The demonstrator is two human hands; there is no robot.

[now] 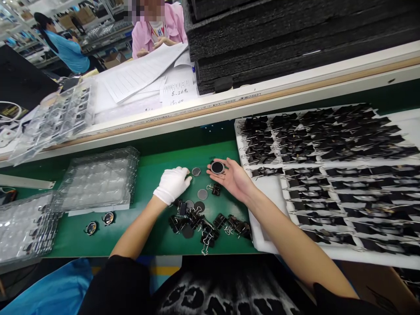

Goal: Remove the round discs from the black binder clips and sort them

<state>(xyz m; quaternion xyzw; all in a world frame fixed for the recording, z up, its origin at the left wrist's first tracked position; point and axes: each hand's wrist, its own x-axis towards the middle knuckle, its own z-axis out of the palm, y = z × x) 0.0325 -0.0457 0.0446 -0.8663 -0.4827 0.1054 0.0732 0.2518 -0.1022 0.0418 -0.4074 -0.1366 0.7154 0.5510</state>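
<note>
My right hand (231, 177) is bare and palm up, holding a round black disc with a silver rim (217, 167) on its fingers. A white glove covers my left hand (172, 183); its fingers are curled, and anything inside them is hidden. Just beyond its fingertips is a small grey translucent disc (196, 171). Another grey disc (202, 194) lies on the green mat between my hands. One black binder clip (215, 189) sits below my right fingers. Nearer me lies a loose heap of black binder clips (207, 231), with dark discs (187, 232) among them.
Clear plastic trays (101, 177) are stacked at left, near two round watch-like parts (109, 218). At right, a white foam tray (267, 223) holds rows of clipped black pieces. A white ledge (157, 116) crosses behind, with black foam (278, 48) above. Another person (160, 28) sits opposite.
</note>
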